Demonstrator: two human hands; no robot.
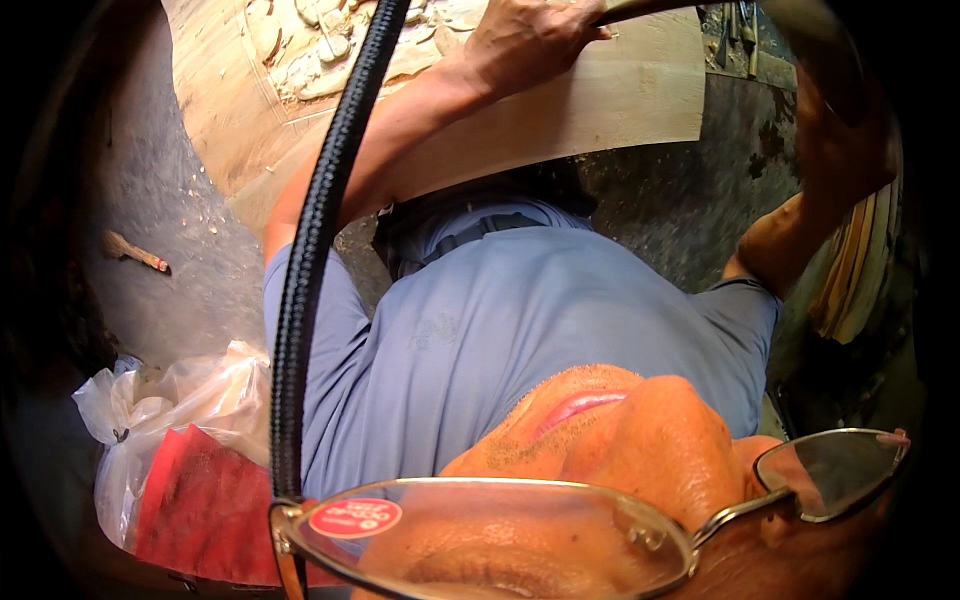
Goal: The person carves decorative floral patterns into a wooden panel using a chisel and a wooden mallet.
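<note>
The view looks down over my own face and grey shirt [500, 310]. A pale wooden board [620, 100] with a carved relief [320, 45] and wood chips stands in front of me. My left hand [530, 40] rests on the board's upper part, fingers curled; what they hold is hidden. My right hand [840, 130] is raised at the right edge in shadow and blurred. Its grip cannot be made out.
A black braided cable [310, 250] hangs down the middle. Glasses [480, 540] fill the bottom edge. A clear plastic bag with a red packet [190, 470] lies lower left. A wooden-handled tool [135, 250] lies on the grey floor. Stacked curved wood pieces [860, 270] stand at right.
</note>
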